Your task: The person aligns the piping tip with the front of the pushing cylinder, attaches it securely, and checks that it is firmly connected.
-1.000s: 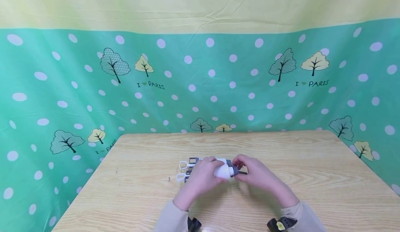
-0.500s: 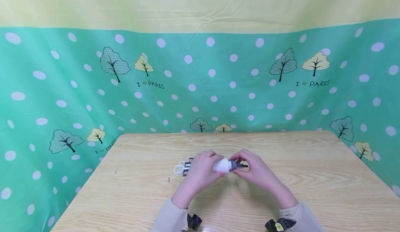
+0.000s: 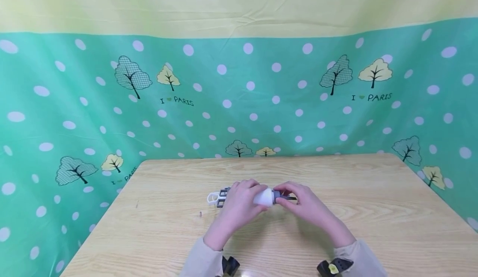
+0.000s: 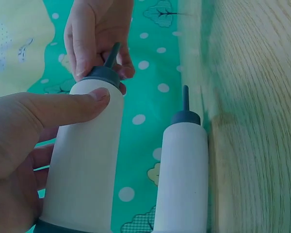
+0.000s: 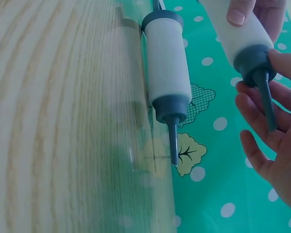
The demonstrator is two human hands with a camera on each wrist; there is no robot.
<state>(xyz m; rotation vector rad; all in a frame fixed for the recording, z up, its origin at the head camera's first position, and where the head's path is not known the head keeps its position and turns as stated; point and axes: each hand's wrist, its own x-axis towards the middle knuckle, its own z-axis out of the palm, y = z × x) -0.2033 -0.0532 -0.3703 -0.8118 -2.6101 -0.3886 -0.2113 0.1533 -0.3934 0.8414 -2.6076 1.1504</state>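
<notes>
My left hand (image 3: 242, 200) grips the white barrel (image 4: 85, 160) of a large syringe-like dispenser, its thumb lying along the upper side. At the barrel's end is a dark grey screw cap (image 5: 253, 57) with a long thin nozzle (image 5: 266, 104). The fingers of my right hand (image 3: 301, 200) pinch this cap, and the nozzle points toward the right palm. A second dispenser of the same kind (image 5: 168, 63) lies on the table beside the held one, nozzle pointing the same way. White loop handles (image 3: 213, 198) and grey frames stick out left of my left hand.
The dispensers are on a light wood-grain table (image 3: 168, 235). A tiny dark object (image 3: 200, 214) lies left of my left forearm. Behind the table's far edge hangs a green and yellow patterned curtain (image 3: 254, 82).
Both hands first moved the held dispenser slightly away from me, over the second one in the head view. The right fingers have since shifted on the cap; the left hand keeps its grip.
</notes>
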